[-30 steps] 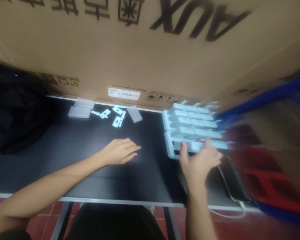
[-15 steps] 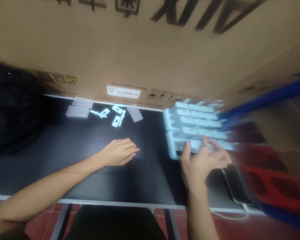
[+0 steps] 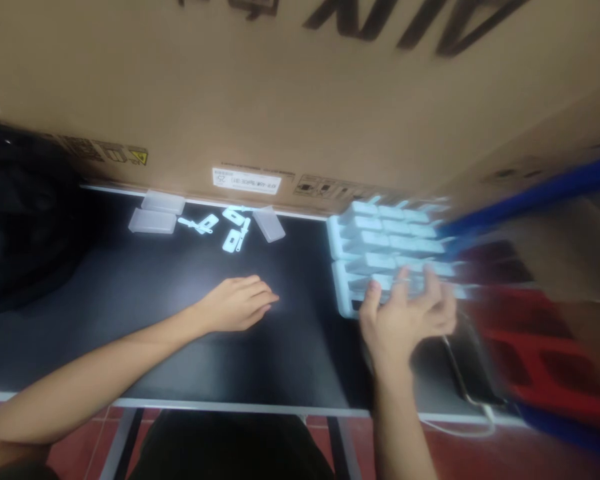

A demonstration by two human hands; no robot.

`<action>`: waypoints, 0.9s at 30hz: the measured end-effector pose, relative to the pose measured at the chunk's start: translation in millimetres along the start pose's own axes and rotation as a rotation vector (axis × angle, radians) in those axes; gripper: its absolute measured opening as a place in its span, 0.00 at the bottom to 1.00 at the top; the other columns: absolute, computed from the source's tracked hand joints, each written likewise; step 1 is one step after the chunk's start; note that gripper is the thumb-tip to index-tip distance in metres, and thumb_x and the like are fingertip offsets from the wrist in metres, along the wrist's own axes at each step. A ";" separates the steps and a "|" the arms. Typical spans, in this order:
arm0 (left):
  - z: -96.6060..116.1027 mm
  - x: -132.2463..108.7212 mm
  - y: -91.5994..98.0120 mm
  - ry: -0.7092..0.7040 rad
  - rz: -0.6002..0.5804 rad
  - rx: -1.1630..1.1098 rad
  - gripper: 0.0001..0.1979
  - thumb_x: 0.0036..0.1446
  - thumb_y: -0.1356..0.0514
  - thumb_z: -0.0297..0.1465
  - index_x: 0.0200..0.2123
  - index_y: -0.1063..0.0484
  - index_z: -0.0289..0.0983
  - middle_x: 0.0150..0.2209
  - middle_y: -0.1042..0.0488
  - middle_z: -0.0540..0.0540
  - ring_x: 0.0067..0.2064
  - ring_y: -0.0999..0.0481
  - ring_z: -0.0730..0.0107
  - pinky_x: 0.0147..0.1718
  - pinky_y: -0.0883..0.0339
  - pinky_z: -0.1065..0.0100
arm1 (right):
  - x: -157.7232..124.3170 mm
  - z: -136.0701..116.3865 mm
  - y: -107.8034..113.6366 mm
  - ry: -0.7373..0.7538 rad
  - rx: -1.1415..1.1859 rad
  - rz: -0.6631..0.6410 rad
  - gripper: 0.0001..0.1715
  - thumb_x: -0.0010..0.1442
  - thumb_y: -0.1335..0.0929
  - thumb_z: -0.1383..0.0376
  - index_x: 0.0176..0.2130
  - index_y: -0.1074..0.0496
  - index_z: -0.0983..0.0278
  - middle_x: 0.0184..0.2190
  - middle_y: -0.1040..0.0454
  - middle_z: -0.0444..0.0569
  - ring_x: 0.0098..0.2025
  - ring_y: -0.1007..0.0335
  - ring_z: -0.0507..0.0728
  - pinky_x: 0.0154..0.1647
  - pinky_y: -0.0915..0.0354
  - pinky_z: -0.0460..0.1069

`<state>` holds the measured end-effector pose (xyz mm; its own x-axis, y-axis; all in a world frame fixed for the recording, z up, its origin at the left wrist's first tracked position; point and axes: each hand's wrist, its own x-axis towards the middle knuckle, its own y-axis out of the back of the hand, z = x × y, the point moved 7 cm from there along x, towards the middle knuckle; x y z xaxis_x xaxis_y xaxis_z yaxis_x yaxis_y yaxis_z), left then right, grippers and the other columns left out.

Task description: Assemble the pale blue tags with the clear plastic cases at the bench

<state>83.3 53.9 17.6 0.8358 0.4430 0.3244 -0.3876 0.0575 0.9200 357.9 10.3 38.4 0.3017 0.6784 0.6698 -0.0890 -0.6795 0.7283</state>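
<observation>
My left hand rests on the black table, back of the hand up. Its fingers lie together, loosely curled, and nothing shows in them; the palm side is hidden. At the right, my right hand reaches over the near edge of a light-blue rack with rows of box-shaped parts. Thumb and fingers are spread, slightly blurred, with no held thing visible. Whether the fingertips touch the parts I cannot tell. Several small pale-blue plastic pieces lie beyond my left hand, beside translucent flat boxes.
A large cardboard carton stands along the table's far edge. On the left sits a black bag. A phone with a white cable lies by the right edge. Blue bars and a red crate are farther right.
My right hand has shifted slightly left, and its fingers now point more upward over the rack's near row. My left hand has stayed in place. The view has tilted slightly.
</observation>
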 end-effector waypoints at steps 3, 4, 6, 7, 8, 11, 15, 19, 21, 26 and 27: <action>0.8 -0.1 -0.5 -0.005 0.009 0.005 0.14 0.73 0.48 0.30 0.52 0.25 0.36 0.45 0.19 0.43 0.44 0.22 0.63 0.40 0.27 0.65 | 2.2 -1.1 -3.4 0.005 0.002 -0.014 0.31 0.69 0.35 0.52 0.66 0.29 0.61 0.69 0.36 0.67 0.69 0.45 0.82 0.58 0.48 0.81; 0.9 -0.1 -0.7 -0.006 0.013 0.007 0.14 0.73 0.48 0.31 0.52 0.25 0.36 0.44 0.19 0.43 0.44 0.22 0.64 0.40 0.27 0.66 | 2.7 -1.5 -4.2 0.004 0.004 -0.014 0.31 0.69 0.35 0.52 0.65 0.29 0.60 0.69 0.36 0.67 0.69 0.45 0.82 0.58 0.48 0.81; 0.4 -0.1 0.0 -0.009 0.023 0.013 0.14 0.74 0.48 0.31 0.52 0.24 0.36 0.44 0.19 0.43 0.43 0.23 0.64 0.39 0.27 0.66 | 2.2 -1.9 -4.0 -0.002 0.007 -0.001 0.31 0.69 0.35 0.52 0.65 0.28 0.60 0.69 0.37 0.66 0.69 0.46 0.83 0.58 0.48 0.81; -0.3 -0.1 0.9 -0.010 0.029 0.019 0.14 0.74 0.48 0.31 0.52 0.24 0.36 0.44 0.19 0.43 0.43 0.23 0.64 0.39 0.27 0.66 | 1.1 -1.1 -2.7 -0.009 0.009 0.012 0.33 0.68 0.35 0.51 0.66 0.30 0.61 0.69 0.38 0.68 0.69 0.46 0.83 0.58 0.48 0.80; -1.1 -0.1 2.1 -0.011 0.035 0.028 0.14 0.74 0.48 0.32 0.52 0.24 0.36 0.44 0.19 0.43 0.43 0.23 0.64 0.39 0.27 0.66 | -0.6 0.1 -0.3 -0.013 0.014 0.034 0.36 0.68 0.35 0.51 0.68 0.33 0.63 0.68 0.38 0.70 0.69 0.46 0.83 0.58 0.47 0.80; 2.5 0.1 6.5 -0.045 0.052 0.078 0.14 0.74 0.48 0.32 0.50 0.24 0.36 0.42 0.19 0.44 0.42 0.23 0.65 0.37 0.29 0.66 | -8.8 2.5 16.3 0.042 0.061 0.196 0.45 0.64 0.33 0.50 0.71 0.39 0.69 0.61 0.36 0.74 0.64 0.42 0.81 0.57 0.43 0.77; 47.0 6.1 2.5 -0.210 0.058 0.085 0.11 0.70 0.45 0.29 0.47 0.22 0.37 0.38 0.20 0.45 0.35 0.24 0.67 0.30 0.34 0.65 | -14.2 -21.5 22.0 0.305 0.231 0.214 0.29 0.63 0.32 0.56 0.59 0.28 0.67 0.48 0.30 0.64 0.53 0.33 0.73 0.55 0.38 0.70; 144.1 29.9 -4.7 -0.507 0.024 -0.129 0.12 0.68 0.41 0.30 0.49 0.19 0.44 0.47 0.20 0.42 0.40 0.22 0.69 0.30 0.30 0.67 | 0.3 -89.0 -19.9 0.492 0.478 -0.227 0.20 0.68 0.36 0.64 0.56 0.26 0.65 0.49 0.26 0.60 0.52 0.31 0.66 0.57 0.35 0.64; 193.7 50.5 -1.4 -0.631 -0.005 -0.162 0.17 0.70 0.46 0.31 0.54 0.20 0.49 0.58 0.24 0.41 0.55 0.22 0.66 0.33 0.28 0.67 | 12.6 -126.3 -40.5 0.543 0.504 -0.325 0.21 0.70 0.37 0.63 0.57 0.27 0.67 0.53 0.25 0.62 0.56 0.33 0.67 0.58 0.35 0.64; 273.4 110.1 -17.4 -0.658 -0.516 0.144 0.25 0.74 0.58 0.44 0.58 0.24 0.60 0.63 0.27 0.42 0.63 0.25 0.59 0.26 0.42 0.59 | 37.9 -187.8 -83.4 0.608 0.459 -0.444 0.28 0.71 0.39 0.61 0.64 0.31 0.71 0.67 0.34 0.65 0.65 0.42 0.70 0.63 0.40 0.64; 285.6 117.5 -22.1 -0.659 -0.608 0.183 0.25 0.74 0.59 0.46 0.54 0.22 0.62 0.55 0.22 0.41 0.57 0.21 0.60 0.25 0.47 0.59 | 39.9 -193.9 -88.0 0.619 0.454 -0.441 0.28 0.72 0.39 0.60 0.64 0.31 0.71 0.68 0.35 0.64 0.66 0.43 0.70 0.65 0.42 0.64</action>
<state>301.1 -150.8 98.1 0.9504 -0.2208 -0.2191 0.2125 -0.0536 0.9757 193.7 151.3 29.0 -0.3603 0.8449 0.3955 0.3392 -0.2763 0.8992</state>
